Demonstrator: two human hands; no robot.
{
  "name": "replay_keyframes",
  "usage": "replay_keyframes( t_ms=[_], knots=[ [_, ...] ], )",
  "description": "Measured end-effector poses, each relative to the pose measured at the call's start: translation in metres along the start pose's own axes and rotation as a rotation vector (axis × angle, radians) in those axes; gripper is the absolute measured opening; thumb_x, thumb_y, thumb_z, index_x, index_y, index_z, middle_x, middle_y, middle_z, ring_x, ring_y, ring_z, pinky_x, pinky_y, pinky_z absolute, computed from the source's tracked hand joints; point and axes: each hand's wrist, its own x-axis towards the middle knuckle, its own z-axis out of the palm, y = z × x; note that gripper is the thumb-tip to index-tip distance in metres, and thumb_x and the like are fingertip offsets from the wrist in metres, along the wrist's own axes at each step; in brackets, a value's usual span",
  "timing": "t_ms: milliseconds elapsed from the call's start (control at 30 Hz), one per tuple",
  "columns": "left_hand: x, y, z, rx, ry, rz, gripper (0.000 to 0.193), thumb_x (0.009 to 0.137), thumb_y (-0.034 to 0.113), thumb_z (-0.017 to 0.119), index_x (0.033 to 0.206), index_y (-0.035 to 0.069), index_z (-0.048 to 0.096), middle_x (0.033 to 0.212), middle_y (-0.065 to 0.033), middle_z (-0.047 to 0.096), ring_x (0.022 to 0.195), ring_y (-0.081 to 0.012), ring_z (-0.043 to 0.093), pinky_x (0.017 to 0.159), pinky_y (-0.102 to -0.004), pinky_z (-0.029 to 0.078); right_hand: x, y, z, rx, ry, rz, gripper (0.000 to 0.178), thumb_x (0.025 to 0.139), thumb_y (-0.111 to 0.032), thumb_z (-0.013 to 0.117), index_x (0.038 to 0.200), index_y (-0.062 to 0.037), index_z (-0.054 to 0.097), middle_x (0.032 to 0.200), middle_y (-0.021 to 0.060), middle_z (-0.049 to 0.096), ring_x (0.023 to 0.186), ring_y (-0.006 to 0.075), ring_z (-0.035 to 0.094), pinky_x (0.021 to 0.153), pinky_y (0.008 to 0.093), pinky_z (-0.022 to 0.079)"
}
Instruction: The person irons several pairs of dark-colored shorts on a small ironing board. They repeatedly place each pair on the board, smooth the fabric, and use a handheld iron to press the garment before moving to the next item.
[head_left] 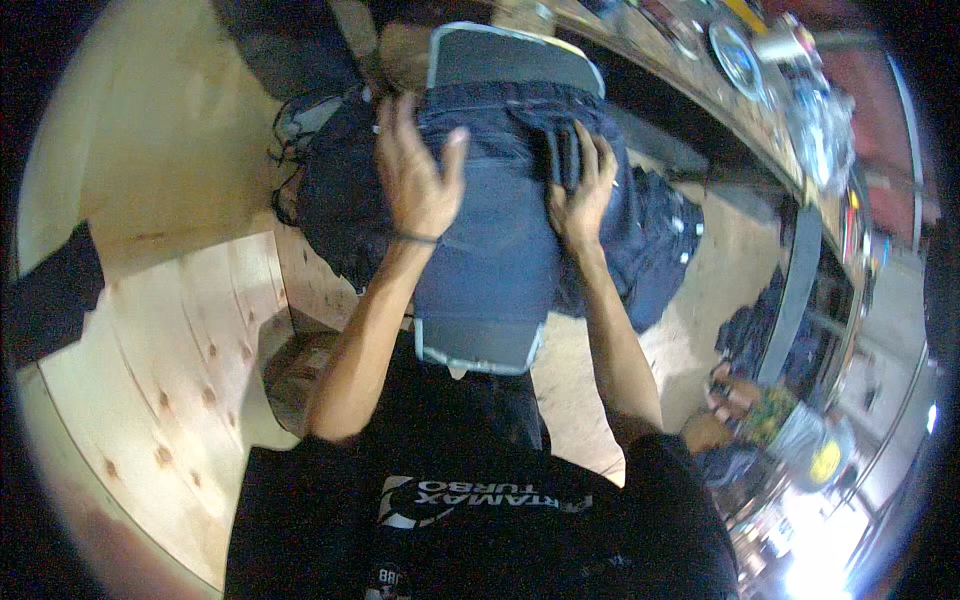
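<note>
A dark navy garment [490, 220] with a gathered band along its far edge is pulled over a grey board [510, 62] with a pale rim. The board shows beyond the band and again at the near end. Cloth hangs in loose folds on both sides. My left hand [418, 185] is open over the left part of the garment, fingers pointing away from me and thumb apart. On the right part, my right hand [583, 195] rests with fingers spread beside a dark fold. Both hands are slightly blurred, and their undersides are hidden.
A wooden bench [690, 80] runs along the far right, bearing a round metal-rimmed object [735, 60] and clear plastic bags [822, 135]. Pale plywood panels [160, 380] stand at the left. Another person [775, 430] sits at the lower right near dark cloth.
</note>
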Motion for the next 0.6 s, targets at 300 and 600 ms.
replay_keyframes(
  t_ms=[300, 600],
  knots=[
    [-0.171, -0.021, -0.077, -0.22, -0.48, -0.517, 0.073, 0.115, 0.047, 0.048, 0.155, -0.013, 0.038, 0.134, -0.0443, 0.061, 0.121, -0.0603, 0.061, 0.104, -0.0578, 0.048, -0.148, -0.04, -0.016, -0.043, 0.018, -0.007, 0.088, 0.068, 0.005, 0.071, 0.154, -0.0109, 0.059, 0.15, 0.0234, 0.054, 0.15, 0.0459, 0.043, 0.127, 0.059, 0.032],
    [-0.11, -0.022, -0.042, -0.229, -0.422, -0.486, 0.075, 0.114, 0.053, 0.045, 0.154, -0.011, 0.039, 0.132, -0.0441, 0.062, 0.123, -0.0601, 0.06, 0.104, -0.0562, 0.048, -0.079, -0.019, 0.008, -0.011, 0.051, -0.005, 0.083, 0.074, 0.0, 0.078, 0.154, -0.014, 0.059, 0.152, 0.0207, 0.055, 0.149, 0.0462, 0.043, 0.125, 0.0555, 0.036]
  ],
)
